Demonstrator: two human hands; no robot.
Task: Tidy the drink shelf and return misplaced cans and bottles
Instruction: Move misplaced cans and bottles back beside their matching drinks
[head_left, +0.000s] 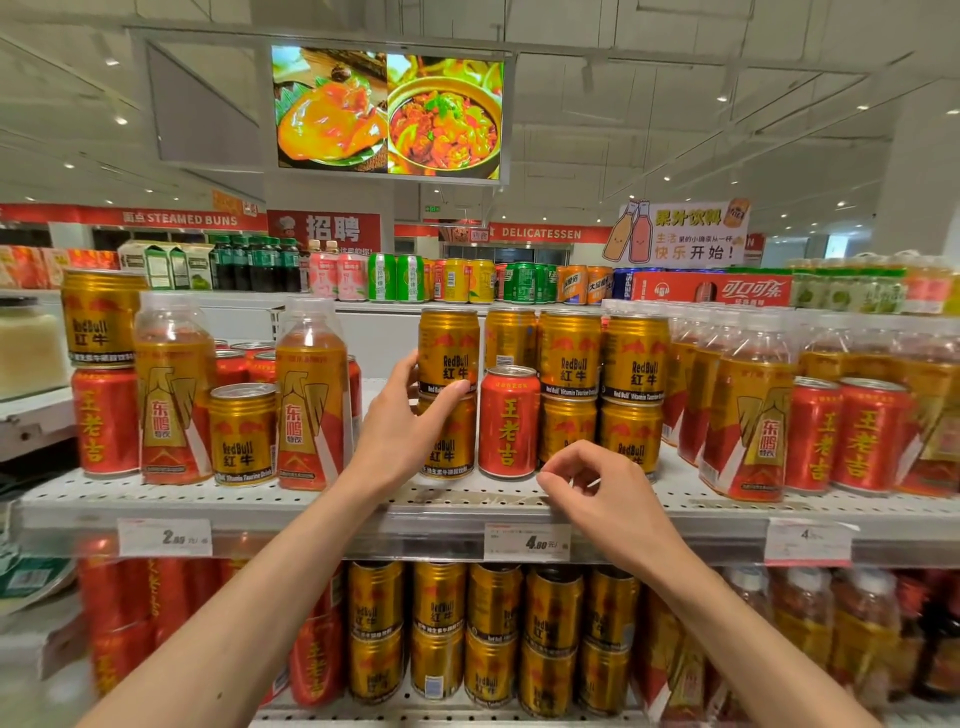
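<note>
A white perforated shelf (311, 499) is being shown across the middle of the frame. At centre, a stack of two gold cans (448, 395) is being gripped by the left hand (410, 415), thumb and fingers curled round it. Just right, touching the stack, a red can (509, 422) is standing upright. Lower right of centre, the right hand (608, 493) is being held with fingers loosely curled, nothing in it.

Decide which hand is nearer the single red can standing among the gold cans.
Right. The right hand hovers just below the red can; the left hand is farther left, gripping the stacked gold cans.
</note>
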